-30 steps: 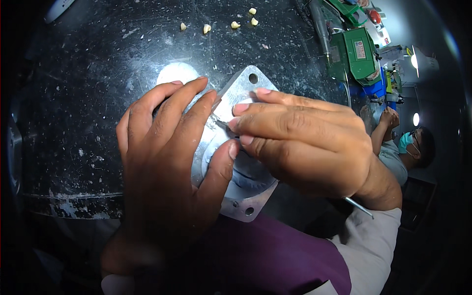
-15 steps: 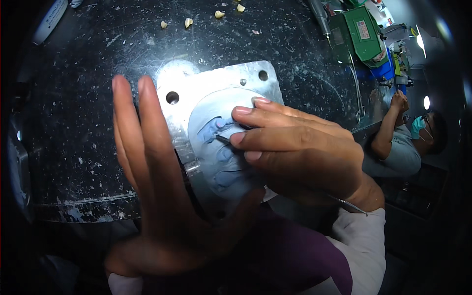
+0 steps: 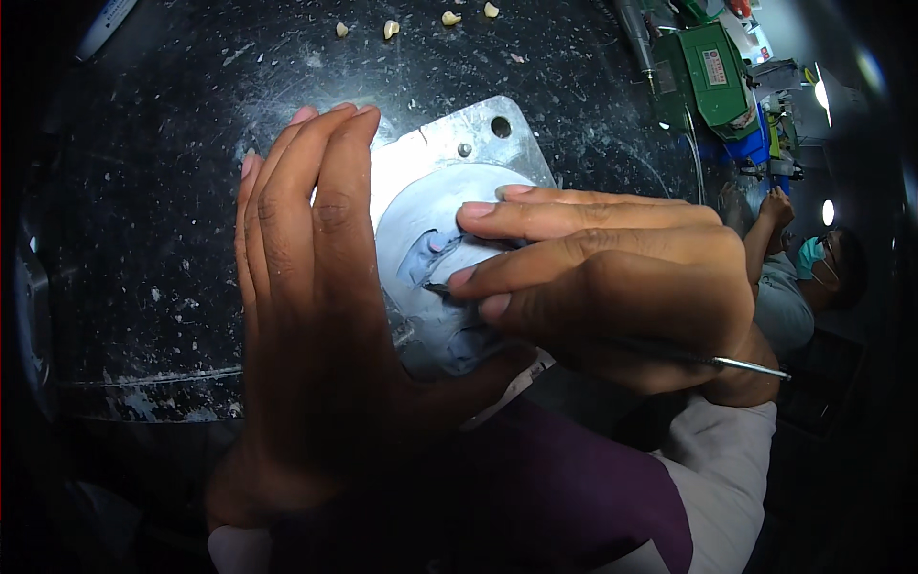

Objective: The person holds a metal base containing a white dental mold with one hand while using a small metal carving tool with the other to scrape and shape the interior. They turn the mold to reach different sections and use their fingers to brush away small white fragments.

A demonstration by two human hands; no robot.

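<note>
Pinching the thin tool (image 3: 751,366) with right fingers (image 3: 535,273), left fingers (image 3: 339,191) outstretched and apart from thumb, we are perhaps risking a gouge in the blue-grey material (image 3: 406,215) between them, if the metal plate (image 3: 430,143) is turning.

The thin tool (image 3: 754,367) runs through the right hand (image 3: 612,282), dark tip at the blue disc (image 3: 449,187). Below the grip, a silver plate (image 3: 521,148) frames it.

A workshop, I'd say dental: a scuffed, white-specked black worktop (image 3: 172,230), chipped along its near edge; a metal mould (image 3: 421,155) packed with blue-grey material (image 3: 459,187); tooth-shaped pieces (image 3: 391,30) toward the far edge; a green case (image 3: 703,81) by the right edge, a masked co-worker (image 3: 790,287) beyond.
</note>
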